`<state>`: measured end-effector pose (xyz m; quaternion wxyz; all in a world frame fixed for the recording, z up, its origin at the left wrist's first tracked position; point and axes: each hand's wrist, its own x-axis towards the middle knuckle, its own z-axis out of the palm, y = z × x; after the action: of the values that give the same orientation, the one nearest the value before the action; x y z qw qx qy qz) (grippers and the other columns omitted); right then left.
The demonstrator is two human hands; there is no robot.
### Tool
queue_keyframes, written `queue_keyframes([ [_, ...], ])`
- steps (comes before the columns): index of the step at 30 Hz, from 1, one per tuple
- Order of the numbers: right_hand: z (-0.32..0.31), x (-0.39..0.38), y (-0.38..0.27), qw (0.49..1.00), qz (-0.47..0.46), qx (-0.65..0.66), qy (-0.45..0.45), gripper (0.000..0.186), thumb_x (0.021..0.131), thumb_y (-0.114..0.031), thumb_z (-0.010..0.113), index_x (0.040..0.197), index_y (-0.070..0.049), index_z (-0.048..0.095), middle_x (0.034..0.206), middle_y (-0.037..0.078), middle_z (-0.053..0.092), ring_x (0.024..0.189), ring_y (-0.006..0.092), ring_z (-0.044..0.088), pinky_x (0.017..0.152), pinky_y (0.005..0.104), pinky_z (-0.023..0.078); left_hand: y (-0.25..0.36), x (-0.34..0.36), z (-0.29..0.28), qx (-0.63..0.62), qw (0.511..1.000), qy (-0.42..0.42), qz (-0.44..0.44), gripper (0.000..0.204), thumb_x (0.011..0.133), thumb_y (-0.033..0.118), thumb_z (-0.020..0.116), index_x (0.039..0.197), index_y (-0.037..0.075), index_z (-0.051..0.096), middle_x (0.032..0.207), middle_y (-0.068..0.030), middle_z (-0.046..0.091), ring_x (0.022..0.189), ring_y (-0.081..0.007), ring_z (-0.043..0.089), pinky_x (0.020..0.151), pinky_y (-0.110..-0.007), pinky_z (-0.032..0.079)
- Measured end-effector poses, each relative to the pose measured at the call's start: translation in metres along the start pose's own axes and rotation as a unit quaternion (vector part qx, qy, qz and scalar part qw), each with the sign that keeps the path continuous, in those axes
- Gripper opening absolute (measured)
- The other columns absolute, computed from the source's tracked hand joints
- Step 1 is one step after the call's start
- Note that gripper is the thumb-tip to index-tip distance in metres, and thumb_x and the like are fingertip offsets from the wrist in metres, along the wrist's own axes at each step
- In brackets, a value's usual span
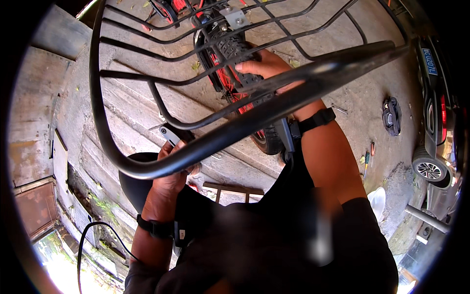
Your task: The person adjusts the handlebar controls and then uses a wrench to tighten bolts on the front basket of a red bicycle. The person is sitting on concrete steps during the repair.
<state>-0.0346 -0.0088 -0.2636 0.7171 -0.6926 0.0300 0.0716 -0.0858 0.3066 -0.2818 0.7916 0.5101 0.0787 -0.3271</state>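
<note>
My left hand (pixel 169 169) is closed around a silver and black tool (pixel 168 133), which looks like a folding multi-tool with a thin key sticking out. My fingers are partly hidden behind the thick black tube of a metal basket or rack (pixel 245 122) that spans the near view. Reaching forward past this frame, my right hand (pixel 269 64) grips the knobby black tyre (pixel 233 48) of a wheel with red spokes. The thumb lies on top of the tyre; the other fingers are mostly hidden. A silver bracket with a bolt (pixel 237 17) sits above the tyre.
Hand tools lie on the concrete floor (pixel 132 93), among them a wrench (pixel 339 109) and two screwdrivers (pixel 369 159) at the right. Beyond them are a dark bag-like item (pixel 391 116) and a parked dark car (pixel 433 112). A metal panel (pixel 36 112) stands at the left.
</note>
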Motion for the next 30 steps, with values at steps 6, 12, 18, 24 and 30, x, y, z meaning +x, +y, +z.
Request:
queue_keyframes([
  [6, -0.001, 0.000, 0.006, 0.998, 0.021, -0.028, 0.059, 0.037, 0.083, -0.030, 0.068, 0.105, 0.000, 0.064, 0.089, 0.003, 0.064, 0.079, 0.0123, 0.059, 0.070, 0.0280, 0.048, -0.001, 0.000, 0.005, -0.015, 1.000, 0.003, -0.006, 0.015, 0.092, 0.023, 0.065, 0.092, 0.012, 0.056, 0.063, 0.0007, 0.054, 0.047, -0.0088, 0.048, 0.043, -0.023, 0.037],
  [12, -0.015, 0.009, 0.019, 0.999, 0.034, -0.017, 0.018, 0.047, 0.083, -0.029, 0.066, 0.120, -0.001, 0.061, 0.097, 0.004, 0.067, 0.088, 0.0143, 0.058, 0.081, 0.0297, 0.047, -0.003, 0.003, 0.003, -0.014, 1.000, 0.012, 0.007, 0.033, 0.087, 0.019, 0.071, 0.107, 0.015, 0.045, 0.064, 0.0030, 0.049, 0.047, -0.0092, 0.047, 0.041, -0.024, 0.036],
  [18, -0.017, 0.009, 0.012, 0.995, 0.061, -0.084, 0.005, 0.048, 0.083, -0.021, 0.063, 0.128, -0.003, 0.056, 0.102, 0.001, 0.063, 0.087, 0.0092, 0.055, 0.075, 0.0254, 0.046, -0.009, 0.003, -0.008, -0.041, 0.999, -0.010, -0.029, 0.025, 0.086, 0.024, 0.074, 0.102, 0.010, 0.061, 0.082, 0.0045, 0.058, 0.065, -0.0062, 0.049, 0.051, -0.021, 0.037],
  [24, -0.016, 0.009, 0.020, 0.998, 0.046, -0.044, 0.016, 0.058, 0.080, -0.026, 0.070, 0.130, -0.003, 0.053, 0.101, 0.000, 0.061, 0.087, 0.0098, 0.053, 0.074, 0.0257, 0.044, -0.004, 0.001, -0.004, -0.013, 0.999, -0.026, -0.025, 0.033, 0.085, 0.027, 0.075, 0.109, 0.010, 0.061, 0.081, 0.0039, 0.058, 0.064, -0.0052, 0.048, 0.051, -0.020, 0.036],
  [30, -0.002, -0.001, 0.002, 0.998, 0.059, -0.002, 0.020, 0.062, 0.078, -0.028, 0.072, 0.130, 0.000, 0.052, 0.101, 0.002, 0.060, 0.088, 0.0104, 0.053, 0.075, 0.0266, 0.045, -0.002, -0.001, 0.000, -0.019, 1.000, 0.001, -0.025, 0.033, 0.083, 0.027, 0.077, 0.107, 0.010, 0.060, 0.081, 0.0026, 0.057, 0.061, -0.0065, 0.047, 0.050, -0.021, 0.036],
])
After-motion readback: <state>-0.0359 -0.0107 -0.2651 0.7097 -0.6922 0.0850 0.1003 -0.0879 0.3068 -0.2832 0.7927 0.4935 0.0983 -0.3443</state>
